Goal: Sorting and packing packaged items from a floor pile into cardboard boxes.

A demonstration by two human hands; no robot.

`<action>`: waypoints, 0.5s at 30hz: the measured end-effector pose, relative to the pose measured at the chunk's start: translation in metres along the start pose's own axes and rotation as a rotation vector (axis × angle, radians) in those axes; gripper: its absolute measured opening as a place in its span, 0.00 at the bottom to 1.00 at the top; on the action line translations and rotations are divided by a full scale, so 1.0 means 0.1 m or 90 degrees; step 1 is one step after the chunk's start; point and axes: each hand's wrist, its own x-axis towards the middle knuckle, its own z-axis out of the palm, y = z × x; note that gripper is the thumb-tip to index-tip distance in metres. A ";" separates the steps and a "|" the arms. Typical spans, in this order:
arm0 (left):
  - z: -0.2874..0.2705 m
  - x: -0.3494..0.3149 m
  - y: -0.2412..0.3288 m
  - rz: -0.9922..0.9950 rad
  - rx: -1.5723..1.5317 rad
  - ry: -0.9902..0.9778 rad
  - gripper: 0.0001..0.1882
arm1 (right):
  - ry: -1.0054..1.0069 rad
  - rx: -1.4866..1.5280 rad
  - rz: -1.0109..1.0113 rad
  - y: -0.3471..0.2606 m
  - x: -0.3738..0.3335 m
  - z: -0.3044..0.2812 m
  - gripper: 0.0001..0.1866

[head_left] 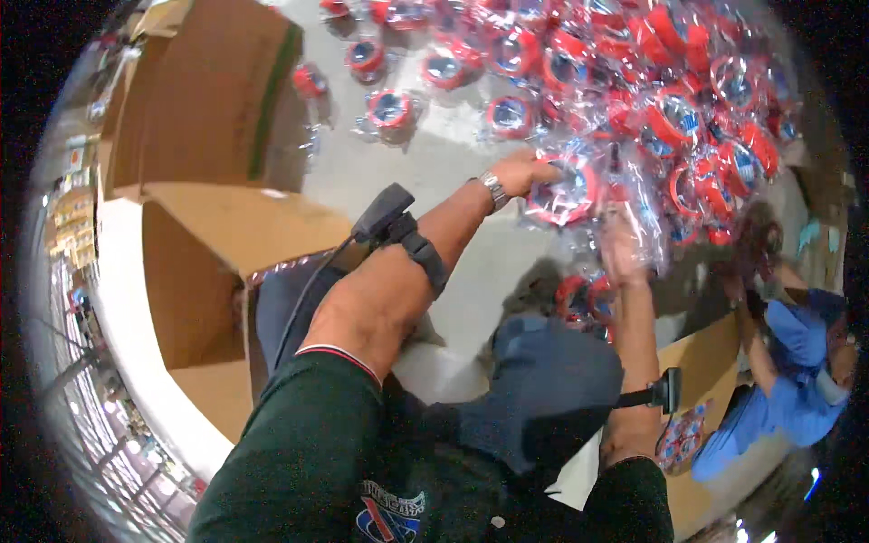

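Observation:
My left hand (520, 174), with a metal watch at the wrist, is closed on the edge of a red ring-shaped item (563, 215) in a clear plastic bag, with blue at its middle. Beside it, my right hand (623, 246) is partly covered by shiny clear wrapping (644, 213) and smeared by motion. It seems to grip another bagged piece, though its fingers are hard to make out. Just beyond both hands lies a large heap of the same bagged red rings (674, 118). A couple more bagged rings (572, 299) lie by my right forearm.
An open cardboard box (195, 290) stands at my left, its flap (204, 90) raised. Loose bagged rings (389, 109) lie scattered on the grey floor (353, 167). At the right, a person in blue (769, 398) works beside another cardboard box (701, 362) with bagged rings inside.

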 end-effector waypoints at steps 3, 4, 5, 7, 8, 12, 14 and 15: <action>-0.21 -0.67 0.49 0.528 0.308 0.081 0.10 | -0.062 -0.094 -0.010 -0.59 -0.21 0.58 0.09; -0.27 -0.87 0.65 0.626 0.348 0.134 0.13 | -0.052 -0.146 -0.046 -0.76 -0.34 0.81 0.09; -0.34 -1.04 0.78 0.714 0.396 0.192 0.16 | -0.048 -0.194 -0.078 -0.89 -0.45 1.02 0.08; -0.48 -1.49 1.10 0.470 0.283 0.144 0.17 | -0.206 -0.168 -0.160 -1.22 -0.73 1.37 0.08; -0.51 -1.93 1.21 0.501 0.262 0.183 0.14 | -0.207 -0.173 -0.176 -1.32 -0.87 1.50 0.09; -0.82 -3.25 1.11 0.471 -0.030 0.148 0.11 | -0.379 -0.251 -0.215 -1.46 -1.55 2.35 0.11; -0.89 -3.88 0.85 0.507 -0.109 0.166 0.13 | -0.459 -0.282 -0.212 -1.35 -1.89 2.73 0.09; -0.96 -4.25 0.69 0.531 -0.180 0.174 0.16 | -0.527 -0.301 -0.204 -1.26 -2.10 2.96 0.07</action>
